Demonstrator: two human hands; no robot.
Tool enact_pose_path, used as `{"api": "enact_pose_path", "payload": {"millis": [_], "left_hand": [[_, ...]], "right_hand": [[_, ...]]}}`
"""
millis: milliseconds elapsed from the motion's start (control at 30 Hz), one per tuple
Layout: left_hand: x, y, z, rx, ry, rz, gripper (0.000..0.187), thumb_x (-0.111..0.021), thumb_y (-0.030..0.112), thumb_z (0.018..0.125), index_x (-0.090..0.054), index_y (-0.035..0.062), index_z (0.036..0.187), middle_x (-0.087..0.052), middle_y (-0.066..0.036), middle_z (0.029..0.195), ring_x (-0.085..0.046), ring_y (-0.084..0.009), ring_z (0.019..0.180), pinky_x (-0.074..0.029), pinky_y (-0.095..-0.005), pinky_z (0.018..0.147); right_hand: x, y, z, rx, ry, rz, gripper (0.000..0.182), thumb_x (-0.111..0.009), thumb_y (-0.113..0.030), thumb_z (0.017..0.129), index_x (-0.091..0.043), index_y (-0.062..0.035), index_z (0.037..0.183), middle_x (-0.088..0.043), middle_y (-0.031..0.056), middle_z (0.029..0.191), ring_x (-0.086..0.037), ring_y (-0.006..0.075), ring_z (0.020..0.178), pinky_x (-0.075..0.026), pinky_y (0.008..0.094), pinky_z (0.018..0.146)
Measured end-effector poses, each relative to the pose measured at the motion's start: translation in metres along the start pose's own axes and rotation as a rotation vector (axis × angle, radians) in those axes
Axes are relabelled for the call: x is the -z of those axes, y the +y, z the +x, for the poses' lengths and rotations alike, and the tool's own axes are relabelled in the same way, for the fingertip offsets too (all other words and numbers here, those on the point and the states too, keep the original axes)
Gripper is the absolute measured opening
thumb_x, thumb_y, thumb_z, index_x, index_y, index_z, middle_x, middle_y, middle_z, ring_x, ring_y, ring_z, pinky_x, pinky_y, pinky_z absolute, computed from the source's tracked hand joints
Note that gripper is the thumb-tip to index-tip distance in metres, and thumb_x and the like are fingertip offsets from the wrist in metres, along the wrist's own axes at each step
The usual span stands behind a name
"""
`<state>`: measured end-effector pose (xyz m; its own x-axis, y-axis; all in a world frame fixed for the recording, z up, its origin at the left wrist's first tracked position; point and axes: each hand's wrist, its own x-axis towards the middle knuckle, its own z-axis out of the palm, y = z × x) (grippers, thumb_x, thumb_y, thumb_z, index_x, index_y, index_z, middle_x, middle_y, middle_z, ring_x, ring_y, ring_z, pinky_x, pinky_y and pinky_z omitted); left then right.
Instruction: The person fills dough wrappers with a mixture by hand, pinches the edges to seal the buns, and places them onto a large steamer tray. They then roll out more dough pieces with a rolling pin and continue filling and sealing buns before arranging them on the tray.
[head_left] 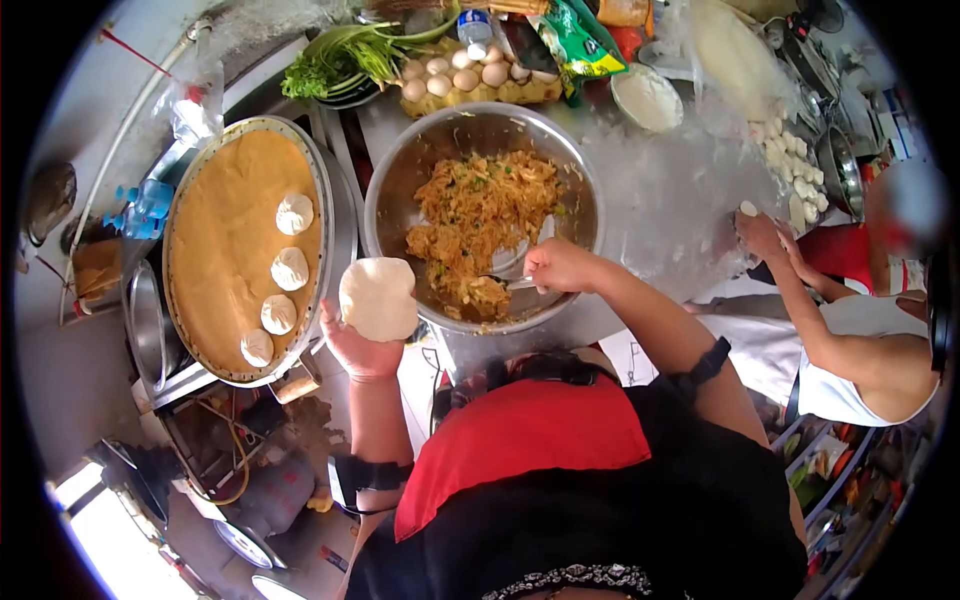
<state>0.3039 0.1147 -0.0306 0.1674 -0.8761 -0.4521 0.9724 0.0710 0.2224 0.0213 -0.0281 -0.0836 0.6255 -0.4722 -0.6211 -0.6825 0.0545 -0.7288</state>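
At the left of the frame, a large round tray [225, 240] carries four pleated buns [290, 269] in a curved row along its right side; the lower two sit close together, and a careless nudge there could press their soft sides until they stick. Just right of the tray, the left hand [365, 352] is spread wide, palm up, with a flat dough round [378, 300] lying across palm and fingers. The round overhangs the fingers, so a tilt could let it slip or fold over, and a heavy or off-centre load might stretch it thin and tear it. Near the middle, the metal bowl [393, 200] holds a loose, shredded filling [490, 190]; its lower rim is close to the bench edge, so a hard push or pull could shift it. The right hand [562, 268] is closed around the handle of a spoon [522, 284], whose head is down in the filling at the lower part of the bowl. Long strands could trail off an overfull scoop and wet the dough's edge, making it hard to seal. Farther right, beyond the bare bench [650, 215], another person's hands [762, 237] are near small dough pieces [790, 165], well apart from the bowl.
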Motion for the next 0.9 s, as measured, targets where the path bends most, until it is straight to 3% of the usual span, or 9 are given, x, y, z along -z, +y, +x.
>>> {"api": "enact_pose_path", "payload": {"millis": [33, 167, 267, 400, 433, 533, 633, 800, 900], "left_hand": [[-0.002, -0.004, 0.000, 0.013, 0.005, 0.001, 0.061, -0.049, 0.051, 0.085, -0.046, 0.0068, 0.127, -0.049, -0.016, 0.128, -0.046, -0.0371, 0.118, -0.037, -0.0530, 0.099], [0.000, -0.027, 0.020, 0.080, 0.069, 0.097, 0.050, -0.038, 0.041, 0.091, -0.045, 0.0059, 0.127, -0.050, -0.015, 0.127, -0.046, -0.0377, 0.117, -0.037, -0.0523, 0.099], [-0.002, -0.057, 0.040, 0.192, 0.051, 0.058, 0.047, -0.036, 0.036, 0.094, -0.045, 0.0043, 0.128, -0.050, -0.016, 0.128, -0.047, -0.0349, 0.118, -0.035, -0.0502, 0.102], [-0.024, -0.082, 0.047, 0.257, -0.116, -0.004, 0.043, -0.036, 0.031, 0.095, -0.046, 0.0045, 0.127, -0.052, -0.014, 0.126, -0.050, -0.0337, 0.114, -0.038, -0.0492, 0.099], [-0.030, -0.083, 0.048, 0.242, -0.141, 0.010, 0.043, -0.037, 0.032, 0.094, -0.046, 0.0048, 0.127, -0.052, -0.014, 0.125, -0.051, -0.0331, 0.114, -0.039, -0.0478, 0.099], [-0.034, -0.080, 0.042, 0.258, -0.145, 0.046, 0.044, -0.045, 0.028, 0.090, -0.044, 0.0047, 0.128, -0.054, -0.015, 0.122, -0.052, -0.0329, 0.111, -0.041, -0.0475, 0.097], [-0.032, -0.077, 0.038, 0.245, -0.136, 0.049, 0.045, -0.052, 0.018, 0.086, -0.043, 0.0049, 0.128, -0.054, -0.015, 0.121, -0.053, -0.0332, 0.111, -0.044, -0.0474, 0.095], [-0.029, -0.076, 0.031, 0.206, -0.062, 0.256, 0.047, -0.055, 0.010, 0.082, -0.045, 0.0047, 0.127, -0.056, -0.013, 0.117, -0.056, -0.0297, 0.107, -0.047, -0.0442, 0.091], [-0.030, -0.076, 0.028, 0.246, -0.092, 0.281, 0.049, -0.055, 0.008, 0.079, -0.046, 0.0042, 0.126, -0.058, -0.013, 0.116, -0.057, -0.0294, 0.106, -0.047, -0.0435, 0.091]], "right_hand": [[0.007, -0.014, -0.012, 0.041, 0.040, 0.084, 0.011, -0.053, -0.007, 0.075, -0.063, -0.0030, 0.078, -0.060, 0.0056, 0.061, -0.051, 0.0097, 0.052, -0.038, 0.0271, 0.046], [0.029, -0.044, -0.043, 0.032, 0.075, 0.419, 0.013, -0.057, -0.004, 0.079, -0.057, -0.0001, 0.092, -0.060, 0.0047, 0.068, -0.045, 0.0061, 0.050, -0.033, 0.0222, 0.044], [0.025, -0.066, -0.061, 0.168, 0.231, 0.462, 0.013, -0.060, -0.007, 0.078, -0.060, 0.0012, 0.088, -0.060, 0.0020, 0.070, -0.050, 0.0068, 0.057, -0.039, 0.0235, 0.050], [-0.009, -0.065, -0.060, 0.581, 0.738, -0.124, 0.011, -0.060, -0.004, 0.078, -0.058, -0.0018, 0.089, -0.059, 0.0113, 0.071, -0.057, 0.0253, 0.060, -0.043, 0.0331, 0.053], [-0.013, -0.075, -0.069, 0.520, 0.759, -0.145, 0.008, -0.058, -0.003, 0.079, -0.058, -0.0036, 0.087, -0.057, 0.0146, 0.074, -0.058, 0.0322, 0.065, -0.044, 0.0363, 0.055], [-0.022, -0.077, -0.078, 0.603, 0.912, -0.112, 0.007, -0.058, -0.004, 0.080, -0.058, -0.0033, 0.087, -0.058, 0.0138, 0.075, -0.058, 0.0307, 0.064, -0.045, 0.0357, 0.055], [-0.027, -0.076, -0.082, 0.548, 0.945, -0.034, 0.008, -0.057, -0.003, 0.081, -0.058, -0.0026, 0.089, -0.059, 0.0136, 0.077, -0.060, 0.0303, 0.066, -0.047, 0.0345, 0.057], [-0.030, -0.072, -0.082, 0.511, 0.995, -0.072, 0.009, -0.058, -0.003, 0.081, -0.058, -0.0022, 0.090, -0.060, 0.0138, 0.078, -0.060, 0.0312, 0.067, -0.047, 0.0348, 0.057], [-0.035, -0.071, -0.069, 0.597, 1.047, -0.132, 0.009, -0.059, -0.003, 0.080, -0.059, -0.0030, 0.088, -0.059, 0.0133, 0.077, -0.060, 0.0316, 0.068, -0.047, 0.0360, 0.056]]}}
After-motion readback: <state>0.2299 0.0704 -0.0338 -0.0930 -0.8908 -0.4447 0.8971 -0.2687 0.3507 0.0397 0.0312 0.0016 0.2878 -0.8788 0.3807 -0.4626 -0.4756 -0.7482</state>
